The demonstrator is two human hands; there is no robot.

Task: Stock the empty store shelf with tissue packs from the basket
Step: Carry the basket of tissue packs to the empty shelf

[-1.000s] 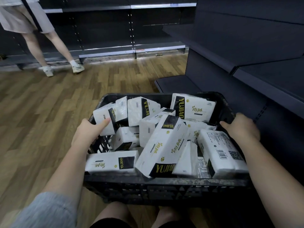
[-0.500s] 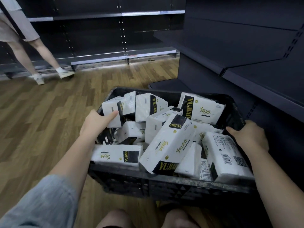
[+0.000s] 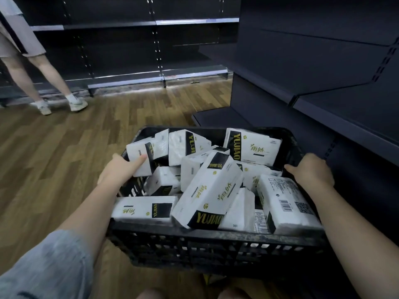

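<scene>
since the earlier frame the black slatted plastic basket sits a little further right and lower in view, closer to the dark empty metal store shelf on the right; the person in the beige skirt at far left has drifted toward the left edge. the left hand grips the basket's left rim, its forefinger stretched out and touching a white tissue pack with a black band. the right hand is curled over the right rim, grasping it. both hands are busy carrying, so no pack is held yet.

the white plastic-wrapped tissue packs all lie jumbled inside the basket, between the two hands. the shelf lies to the right and beyond the basket, so the right hand is nearer to it; the basket probably needs setting down before any pack goes across. the big middle pack runs its long axis from near-left to far-right.

readable writing: "yujiao" in gold on the black bands, gold chinese characters on the white faces, "380" on a near pack, and a barcode and qr code on the right-hand pack.
</scene>
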